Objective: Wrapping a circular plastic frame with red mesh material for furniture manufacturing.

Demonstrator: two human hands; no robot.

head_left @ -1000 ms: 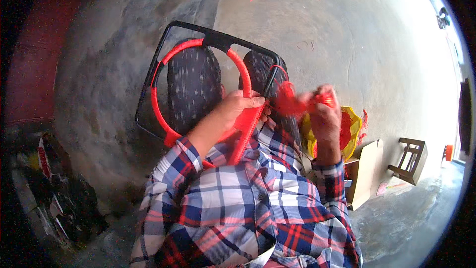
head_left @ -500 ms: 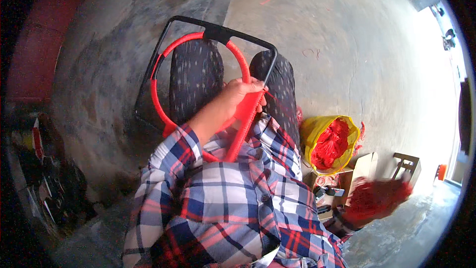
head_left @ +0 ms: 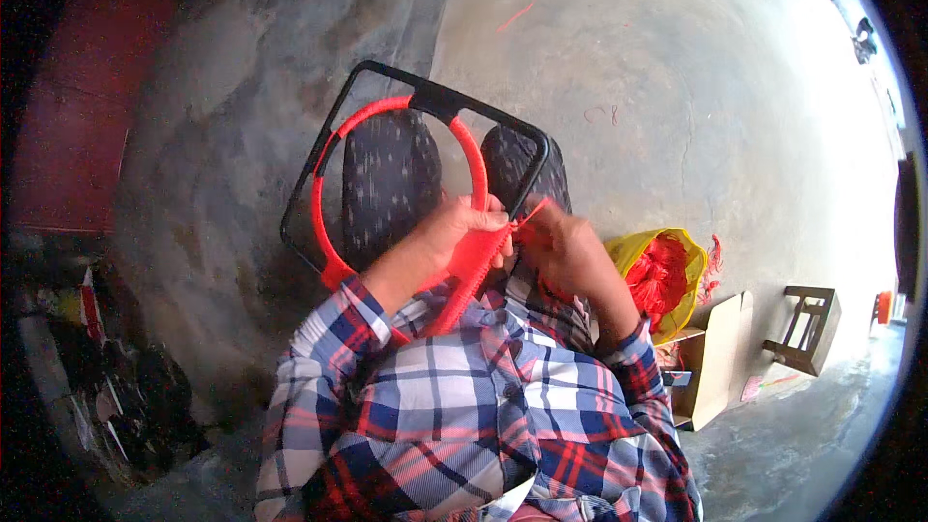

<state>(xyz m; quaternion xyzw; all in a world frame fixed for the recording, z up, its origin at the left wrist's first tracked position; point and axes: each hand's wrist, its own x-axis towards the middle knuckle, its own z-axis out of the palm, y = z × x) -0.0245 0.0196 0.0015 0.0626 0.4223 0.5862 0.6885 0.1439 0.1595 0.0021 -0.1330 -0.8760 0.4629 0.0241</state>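
Over my knees lies a black frame (head_left: 488, 109) with rounded corners. Joined to it is a ring wound in red cord (head_left: 473, 153), with a red woven section (head_left: 466, 264) along its lower right side. My left hand (head_left: 456, 232) is closed around that woven section, thumb on top, close to the frame's right bar. Just to its right, my right hand (head_left: 572, 251) is closed, slightly blurred, and pinches a red strand (head_left: 532, 216) that runs to the woven edge. Its fingertips are partly hidden.
On the right stands a yellow bag (head_left: 698, 280) filled with red strands (head_left: 659, 275). Beside it are an open cardboard box (head_left: 717, 358) and a small wooden stool (head_left: 820, 331). Dark clutter (head_left: 116, 377) lies at the lower left. A loose red strand (head_left: 515, 16) lies on the floor ahead.
My right hand has come in from the far lower right to beside my left hand. The frame and my left hand have shifted slightly down in view, with the grip unchanged.
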